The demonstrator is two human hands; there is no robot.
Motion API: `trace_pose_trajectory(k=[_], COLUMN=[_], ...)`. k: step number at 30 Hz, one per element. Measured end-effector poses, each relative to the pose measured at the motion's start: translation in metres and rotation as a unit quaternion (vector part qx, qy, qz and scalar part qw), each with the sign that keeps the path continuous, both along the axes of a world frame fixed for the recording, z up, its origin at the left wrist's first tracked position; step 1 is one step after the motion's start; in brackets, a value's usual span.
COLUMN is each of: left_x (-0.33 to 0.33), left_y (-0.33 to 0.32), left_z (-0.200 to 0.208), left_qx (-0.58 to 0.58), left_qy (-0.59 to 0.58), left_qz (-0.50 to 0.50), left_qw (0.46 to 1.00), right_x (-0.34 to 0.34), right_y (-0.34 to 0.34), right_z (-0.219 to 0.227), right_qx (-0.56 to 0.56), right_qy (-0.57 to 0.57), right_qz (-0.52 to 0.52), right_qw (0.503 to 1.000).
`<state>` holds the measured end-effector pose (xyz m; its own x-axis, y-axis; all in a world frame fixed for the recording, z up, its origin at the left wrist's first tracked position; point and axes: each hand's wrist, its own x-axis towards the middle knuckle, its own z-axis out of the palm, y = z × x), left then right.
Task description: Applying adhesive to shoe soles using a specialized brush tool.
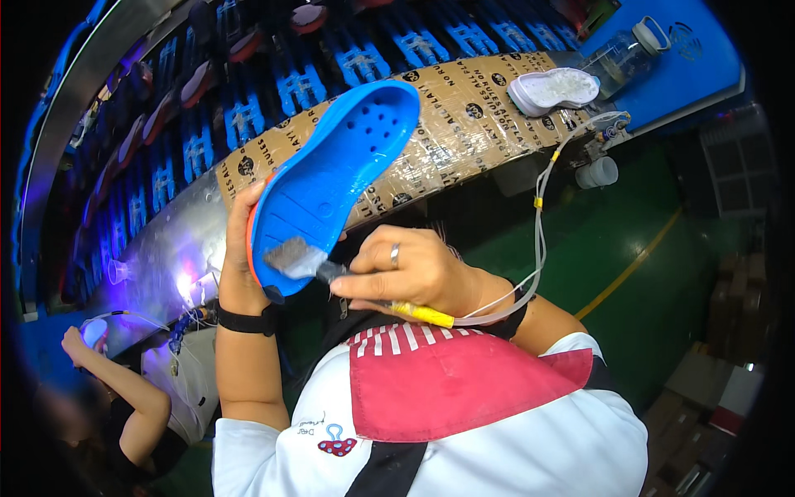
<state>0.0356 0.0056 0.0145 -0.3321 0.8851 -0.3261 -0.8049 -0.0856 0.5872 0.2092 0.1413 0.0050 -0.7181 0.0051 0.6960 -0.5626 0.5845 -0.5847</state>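
My left hand (238, 236) grips a blue shoe sole (310, 199) by its outer side near the heel. The sole is tilted, its hollow face turned up, with a cluster of round holes at the toe end and an orange edge on the left side. In my right hand (418, 269) is a flat brush (298, 258) with a dark handle and yellow tape, its fingers closed round the handle. The bristles lie at the heel inside the sole. A clear tube (539, 228) runs from the handle end up to a fitting at the right.
Beyond my hands lies a cardboard-covered ledge (451, 137) with a white sole (553, 89) and a clear bottle (627, 60). Behind it a conveyor carries several blue holders (362, 62). A co-worker's hand (74, 345) holds a pale shoe part at lower left. Boxes (700, 377) stand at right.
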Motion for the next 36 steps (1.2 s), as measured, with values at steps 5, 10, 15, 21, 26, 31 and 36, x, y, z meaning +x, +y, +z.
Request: trace_pose_trajectory(k=[5,10,15,21,26,31,36], left_x=[-0.017,-0.009,-0.005,-0.070,-0.187,-0.184,-0.159], left_y=[-0.004,0.013,0.064,0.166,0.232,0.248,0.217], left_z=[-0.013,0.009,0.086,0.178,0.219,0.231,0.228], left_qx=[0.006,0.075,0.122,0.088,0.244,0.080,-0.195], left_qy=[0.100,0.190,0.282,0.760,0.169,0.168,0.576], left_qz=[0.013,0.107,0.131,0.247,0.240,0.275,0.348], left_qw=[0.995,0.973,0.943,0.595,0.924,0.943,0.714], right_x=[0.011,0.039,0.076,0.106,0.121,0.130,0.131], right_y=[0.014,0.052,0.079,0.091,0.099,0.110,0.118], right_z=[-0.001,0.009,0.004,0.007,0.008,-0.001,-0.011], right_qx=[0.010,-0.062,-0.108,-0.135,-0.151,-0.163,-0.162], right_qy=[-0.027,-0.023,-0.048,-0.058,-0.071,-0.085,-0.083], right_qz=[0.070,-0.065,-0.169,-0.237,-0.253,-0.278,-0.280], right_qw=[0.997,0.996,0.979,0.960,0.953,0.943,0.942])
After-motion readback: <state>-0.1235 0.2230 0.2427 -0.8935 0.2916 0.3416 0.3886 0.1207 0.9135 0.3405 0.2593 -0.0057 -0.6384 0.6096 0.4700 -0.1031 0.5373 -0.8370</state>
